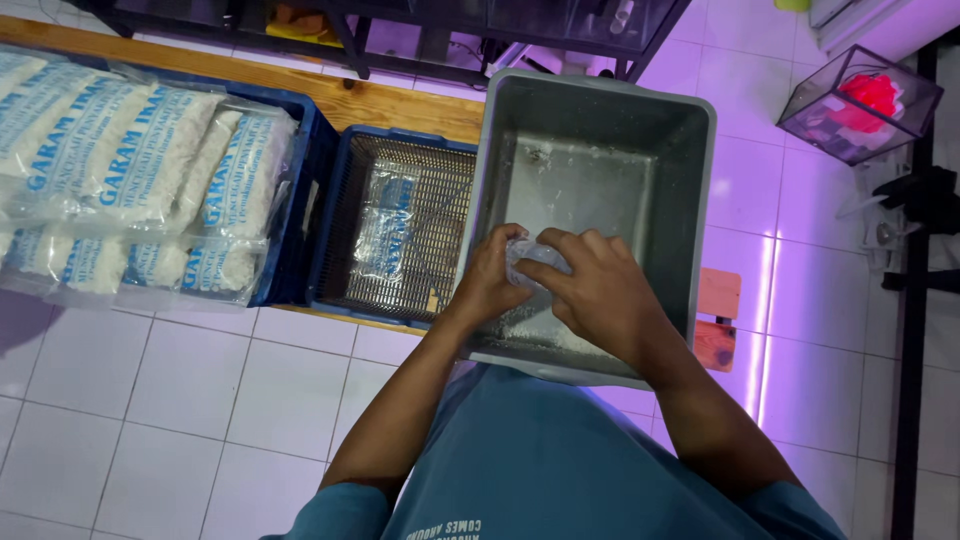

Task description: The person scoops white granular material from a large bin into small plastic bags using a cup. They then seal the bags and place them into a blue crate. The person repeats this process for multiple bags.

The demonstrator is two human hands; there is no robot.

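Observation:
My left hand (pixel 488 285) and my right hand (pixel 598 288) are together over the near part of a grey plastic tub (pixel 700 180). Both grip a crumpled clear plastic bag (pixel 535 260) between them. White grains lie scattered on the tub's floor, which otherwise looks bare. My forearms reach in from below, over my blue shirt.
A blue mesh crate (pixel 345 220) left of the tub holds one flat clear printed bag (pixel 390 225). Further left, another blue crate (pixel 300 200) is stacked with several filled white bags (pixel 130 170). All rest on a wooden bench (pixel 400 100). A small clear tank (pixel 860 100) stands at right on white floor tiles.

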